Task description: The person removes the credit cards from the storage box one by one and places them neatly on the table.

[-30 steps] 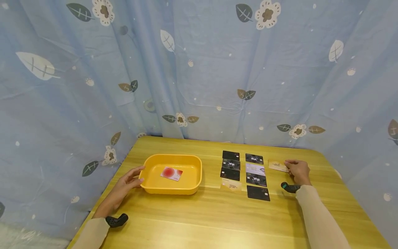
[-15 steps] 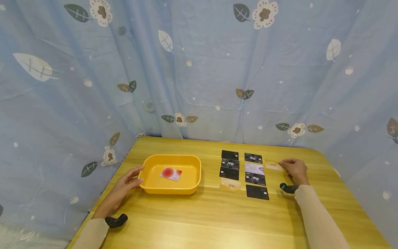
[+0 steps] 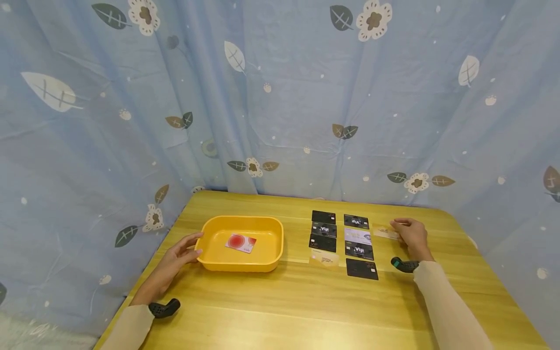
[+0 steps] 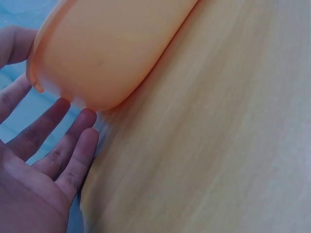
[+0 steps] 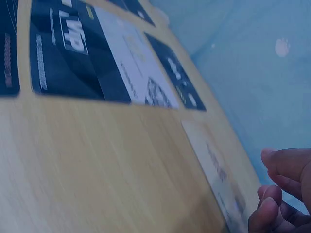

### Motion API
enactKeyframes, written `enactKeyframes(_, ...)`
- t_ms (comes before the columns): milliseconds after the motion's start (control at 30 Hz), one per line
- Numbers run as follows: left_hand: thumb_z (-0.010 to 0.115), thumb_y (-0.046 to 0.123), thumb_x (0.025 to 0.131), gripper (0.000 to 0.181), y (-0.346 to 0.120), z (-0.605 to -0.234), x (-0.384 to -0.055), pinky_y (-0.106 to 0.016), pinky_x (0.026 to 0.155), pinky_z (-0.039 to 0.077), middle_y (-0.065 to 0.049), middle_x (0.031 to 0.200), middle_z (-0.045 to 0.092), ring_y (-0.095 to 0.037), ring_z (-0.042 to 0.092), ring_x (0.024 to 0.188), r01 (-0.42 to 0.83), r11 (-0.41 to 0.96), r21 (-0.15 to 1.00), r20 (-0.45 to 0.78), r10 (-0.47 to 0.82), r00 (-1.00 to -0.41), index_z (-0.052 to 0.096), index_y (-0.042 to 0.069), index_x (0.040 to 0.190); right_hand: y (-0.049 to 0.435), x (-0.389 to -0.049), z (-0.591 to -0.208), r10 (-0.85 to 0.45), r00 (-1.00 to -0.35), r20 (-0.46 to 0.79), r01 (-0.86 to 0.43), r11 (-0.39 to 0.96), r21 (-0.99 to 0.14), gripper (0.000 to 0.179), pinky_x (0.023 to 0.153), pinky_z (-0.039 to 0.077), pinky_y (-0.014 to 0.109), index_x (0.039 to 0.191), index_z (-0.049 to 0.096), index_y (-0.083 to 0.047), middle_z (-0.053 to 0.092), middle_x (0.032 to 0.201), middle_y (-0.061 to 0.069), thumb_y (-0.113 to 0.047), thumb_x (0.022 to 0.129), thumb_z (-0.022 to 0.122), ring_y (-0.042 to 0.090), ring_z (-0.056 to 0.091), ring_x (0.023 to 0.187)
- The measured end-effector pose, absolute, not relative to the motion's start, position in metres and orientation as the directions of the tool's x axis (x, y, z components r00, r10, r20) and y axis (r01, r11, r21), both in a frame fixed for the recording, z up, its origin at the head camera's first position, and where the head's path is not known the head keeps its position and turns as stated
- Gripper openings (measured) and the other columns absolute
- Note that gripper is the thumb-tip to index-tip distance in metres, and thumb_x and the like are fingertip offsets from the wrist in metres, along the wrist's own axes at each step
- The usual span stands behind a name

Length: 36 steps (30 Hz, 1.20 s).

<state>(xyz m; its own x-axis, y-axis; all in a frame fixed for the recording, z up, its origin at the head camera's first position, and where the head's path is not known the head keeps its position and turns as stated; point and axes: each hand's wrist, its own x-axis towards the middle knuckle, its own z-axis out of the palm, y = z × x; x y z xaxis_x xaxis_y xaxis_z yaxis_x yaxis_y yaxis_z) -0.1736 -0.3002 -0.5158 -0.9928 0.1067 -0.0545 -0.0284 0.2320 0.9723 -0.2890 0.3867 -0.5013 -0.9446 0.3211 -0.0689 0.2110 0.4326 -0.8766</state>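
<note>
My left hand (image 3: 175, 257) rests at the left end of a yellow plastic tray (image 3: 238, 267), its relaxed fingertips against the wall in the left wrist view. A white card with red circles (image 3: 241, 243) lies inside the tray. At the right, my right hand (image 3: 413, 237) hovers at the outer end of a gold card (image 3: 385, 231), which lies flat on the table. In the right wrist view the fingers (image 5: 286, 162) are loosely bent over that card's near end, with nothing visible between them.
Two columns of cards lie left of the gold card. One has black cards (image 3: 323, 229) and a gold card (image 3: 324, 257) at its front; the other has black cards (image 3: 362, 269) and a silver-white one (image 3: 358, 236). A blue patterned curtain (image 3: 302, 121) hangs behind the wooden table (image 3: 271, 311).
The gold card at my right hand has shifted slightly left, beside the second column. My right fingers have loosened from it. The left hand and the tray have stayed put.
</note>
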Motion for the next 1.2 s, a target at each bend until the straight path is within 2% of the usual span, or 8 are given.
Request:
enactKeyframes(200, 0.064, 0.031, 0.104, 0.062, -0.301, -0.516, -0.176, -0.021, 0.094, 0.052, -0.015, 0.162, 0.031, -0.035, 0.038, 0.141, -0.025, 0.243, 0.970, -0.054, 0.113, -0.992, 0.039, 0.016, 0.158, 0.363, -0.287, -0.491, 0.237, -0.971, -0.038, 0.141, 0.435, -0.890, 0.047, 0.053, 0.049, 0.026, 0.135, 0.061, 0.003, 0.062, 0.110, 0.023, -0.029, 0.102, 0.067, 0.014, 0.053, 0.059)
enactKeyframes(400, 0.065, 0.034, 0.103, 0.064, -0.300, -0.517, -0.177, -0.019, 0.095, 0.051, -0.014, 0.162, 0.030, -0.037, 0.037, 0.143, -0.036, 0.245, 0.969, -0.066, 0.116, -0.991, 0.038, 0.017, 0.158, 0.333, -0.286, -0.484, 0.148, -0.989, -0.025, 0.085, 0.411, -0.908, 0.044, 0.051, 0.045, 0.028, 0.133, 0.061, 0.002, 0.060, 0.110, 0.027, -0.029, 0.103, 0.066, 0.017, 0.050, 0.056)
enactKeyframes(633, 0.066, 0.032, 0.102, 0.063, -0.301, -0.518, -0.178, -0.019, 0.094, 0.051, -0.016, 0.162, 0.031, -0.038, 0.038, 0.141, -0.004, 0.236, 0.972, -0.036, 0.129, -0.991, 0.040, 0.016, 0.157, 0.300, -0.286, -0.478, 0.070, -0.997, 0.018, 0.015, 0.437, -0.899, 0.043, 0.053, 0.048, 0.036, 0.133, 0.064, -0.001, 0.062, 0.107, 0.019, -0.030, 0.102, 0.068, 0.021, 0.051, 0.061)
enactKeyframes(800, 0.066, 0.031, 0.103, 0.063, -0.302, -0.518, -0.178, -0.021, 0.094, 0.052, -0.017, 0.162, 0.032, -0.038, 0.039, 0.140, 0.013, 0.222, 0.975, -0.019, 0.142, -0.990, 0.040, 0.014, 0.158, 0.278, -0.284, -0.472, -0.004, -0.999, 0.041, -0.039, 0.418, -0.908, 0.038, 0.055, 0.049, 0.043, 0.131, 0.065, -0.005, 0.063, 0.107, 0.021, -0.029, 0.102, 0.068, 0.019, 0.049, 0.059)
enactKeyframes(933, 0.066, 0.031, 0.103, 0.064, -0.302, -0.517, -0.177, -0.023, 0.094, 0.053, -0.017, 0.163, 0.030, -0.037, 0.040, 0.139, -0.008, 0.220, 0.975, -0.040, 0.141, -0.989, 0.038, 0.015, 0.158, 0.257, -0.281, -0.469, -0.052, -0.997, 0.051, -0.067, 0.406, -0.911, 0.037, 0.056, 0.049, 0.044, 0.129, 0.067, -0.007, 0.065, 0.108, 0.022, -0.031, 0.101, 0.070, 0.020, 0.048, 0.058)
enactKeyframes(1067, 0.066, 0.031, 0.103, 0.064, -0.302, -0.517, -0.177, -0.025, 0.094, 0.053, -0.017, 0.162, 0.031, -0.029, 0.047, 0.134, -0.016, 0.225, 0.974, -0.049, 0.139, -0.989, 0.038, 0.015, 0.158, 0.237, -0.280, -0.466, -0.094, -0.994, 0.054, -0.087, 0.397, -0.914, 0.038, 0.057, 0.049, 0.046, 0.129, 0.068, -0.010, 0.065, 0.108, 0.020, -0.035, 0.100, 0.070, 0.033, 0.049, 0.061)
enactKeyframes(1200, 0.066, 0.031, 0.103, 0.063, -0.303, -0.518, -0.177, -0.025, 0.094, 0.053, -0.017, 0.161, 0.032, -0.019, 0.052, 0.128, 0.000, 0.237, 0.971, -0.034, 0.139, -0.990, 0.040, 0.015, 0.158, 0.214, -0.276, -0.462, -0.134, -0.989, 0.067, -0.115, 0.391, -0.913, 0.038, 0.059, 0.050, 0.051, 0.128, 0.068, -0.009, 0.063, 0.107, 0.015, -0.035, 0.100, 0.070, 0.048, 0.050, 0.070)
